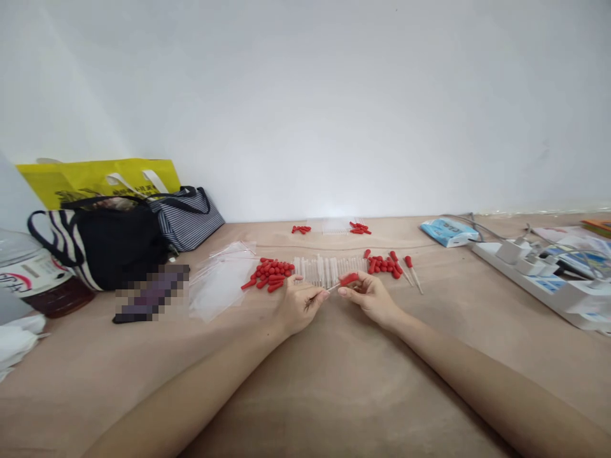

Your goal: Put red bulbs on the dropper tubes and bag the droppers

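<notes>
My left hand [301,305] is closed in a pinch on a thin glass dropper tube [333,288]. My right hand [375,299] grips a red rubber bulb [349,278] at the tube's other end; how far the tube sits inside it is hidden by the fingers. Behind both hands lies a row of clear glass tubes [324,268]. Beside my left hand is a pile of loose red bulbs [272,272], and a second pile of red bulbs [382,265] is by my right hand. Two droppers with bulbs fitted [414,273] lie right of that pile.
Clear plastic bags [219,289] lie on the left, near a pixelated dark object [153,296]. Farther left stand a black bag [119,238], a striped bag [191,219] and a drink bottle [33,273]. At right are a blue tissue pack [446,231] and a power strip [534,286].
</notes>
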Tool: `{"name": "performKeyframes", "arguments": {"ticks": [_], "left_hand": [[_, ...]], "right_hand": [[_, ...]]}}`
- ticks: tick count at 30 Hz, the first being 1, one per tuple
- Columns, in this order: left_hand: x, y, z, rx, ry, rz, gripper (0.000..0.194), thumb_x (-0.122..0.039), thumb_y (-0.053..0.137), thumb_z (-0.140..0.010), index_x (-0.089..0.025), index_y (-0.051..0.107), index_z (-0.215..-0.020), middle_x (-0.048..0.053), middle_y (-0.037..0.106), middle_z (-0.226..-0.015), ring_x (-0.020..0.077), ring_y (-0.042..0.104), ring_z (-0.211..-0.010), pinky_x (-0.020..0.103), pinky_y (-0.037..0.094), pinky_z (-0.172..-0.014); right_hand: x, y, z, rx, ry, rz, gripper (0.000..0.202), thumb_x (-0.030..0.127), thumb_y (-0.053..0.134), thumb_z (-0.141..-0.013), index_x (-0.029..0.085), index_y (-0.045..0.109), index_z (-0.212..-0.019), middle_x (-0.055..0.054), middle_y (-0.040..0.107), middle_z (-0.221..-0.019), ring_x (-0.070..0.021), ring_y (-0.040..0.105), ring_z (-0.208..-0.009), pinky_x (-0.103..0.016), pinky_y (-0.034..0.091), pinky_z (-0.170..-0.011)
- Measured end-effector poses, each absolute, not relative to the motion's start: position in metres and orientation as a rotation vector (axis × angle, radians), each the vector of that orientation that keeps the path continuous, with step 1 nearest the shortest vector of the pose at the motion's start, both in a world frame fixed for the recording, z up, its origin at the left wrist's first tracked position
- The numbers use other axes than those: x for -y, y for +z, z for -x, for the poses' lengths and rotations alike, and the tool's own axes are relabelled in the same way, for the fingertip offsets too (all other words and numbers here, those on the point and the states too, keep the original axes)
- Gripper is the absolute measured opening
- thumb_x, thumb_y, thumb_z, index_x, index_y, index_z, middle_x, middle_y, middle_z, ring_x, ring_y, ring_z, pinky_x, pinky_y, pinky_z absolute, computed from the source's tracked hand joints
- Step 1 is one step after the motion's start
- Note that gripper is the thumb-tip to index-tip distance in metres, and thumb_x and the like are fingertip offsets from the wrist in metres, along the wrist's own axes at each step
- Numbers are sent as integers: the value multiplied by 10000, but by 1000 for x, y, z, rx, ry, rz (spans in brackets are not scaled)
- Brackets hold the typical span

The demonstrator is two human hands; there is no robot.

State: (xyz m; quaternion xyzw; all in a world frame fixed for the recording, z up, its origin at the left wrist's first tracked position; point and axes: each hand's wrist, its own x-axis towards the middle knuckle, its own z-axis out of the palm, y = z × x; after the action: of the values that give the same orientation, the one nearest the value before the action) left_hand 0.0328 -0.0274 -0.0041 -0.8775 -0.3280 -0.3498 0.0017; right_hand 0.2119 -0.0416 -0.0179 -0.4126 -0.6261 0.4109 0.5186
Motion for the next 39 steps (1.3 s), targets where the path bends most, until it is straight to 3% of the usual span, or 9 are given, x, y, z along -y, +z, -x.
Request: {"name": "performKeyframes", "arguments": {"ticks": [3,7,13,18,27,34,39], "left_hand": [[30,-2,-35,1046,-1114,2797,293,-297,392,-871,-186,607,-704,-38,621,-567,100,547,-554,360,274,-863],[30,0,-32,1104,-1159,2806,183,-304,481,-820,-199,595,-917,3,671,-791,146,590,-762,395,237,-890],[25,-5,-32,1093,-1046,2787,123,-265,502,-806,-204,609,-797,-4,672,-767,147,577,-762,403,231,-891],[25,-6,-33,1083,-991,2775,115,-240,508,-801,-212,614,-765,-19,661,-722,142,565,-740,402,229,-884],[25,-6,-32,1096,-952,2781,128,-221,508,-798,-210,612,-724,-26,645,-705,136,552,-738,393,234,-866],[24,-6,-32,1127,-959,2728,129,-240,526,-781,-201,597,-681,-18,628,-677,151,538,-745,411,231,-870],[23,-7,-32,1272,-1024,2588,280,-308,507,-795,-165,508,-555,-11,577,-612,154,508,-702,415,247,-837]], "right_hand": [[40,-16,-203,1390,1068,922,317,471,594,-667,194,544,-813,-29,627,-753,-144,563,-690,-292,440,-656],[22,-4,-238,1311,850,1119,410,508,515,-702,186,554,-952,-43,629,-786,-158,565,-698,-286,433,-623],[4,3,-334,1301,243,1793,415,465,490,-714,148,646,-931,-66,643,-670,-205,580,-636,-284,391,-554],[4,-9,-347,1374,172,2115,406,445,500,-713,132,681,-897,-116,667,-685,-239,606,-642,-291,380,-523],[-3,-16,-342,1465,5,2160,417,461,468,-733,131,674,-884,-152,666,-777,-268,607,-719,-307,382,-535],[2,-12,-334,1656,42,1928,349,450,441,-759,213,673,-868,-72,669,-802,-204,600,-717,-271,387,-565],[1,-17,-331,1789,-108,1961,320,417,460,-755,223,672,-894,-70,655,-821,-213,588,-739,-294,387,-619]]}}
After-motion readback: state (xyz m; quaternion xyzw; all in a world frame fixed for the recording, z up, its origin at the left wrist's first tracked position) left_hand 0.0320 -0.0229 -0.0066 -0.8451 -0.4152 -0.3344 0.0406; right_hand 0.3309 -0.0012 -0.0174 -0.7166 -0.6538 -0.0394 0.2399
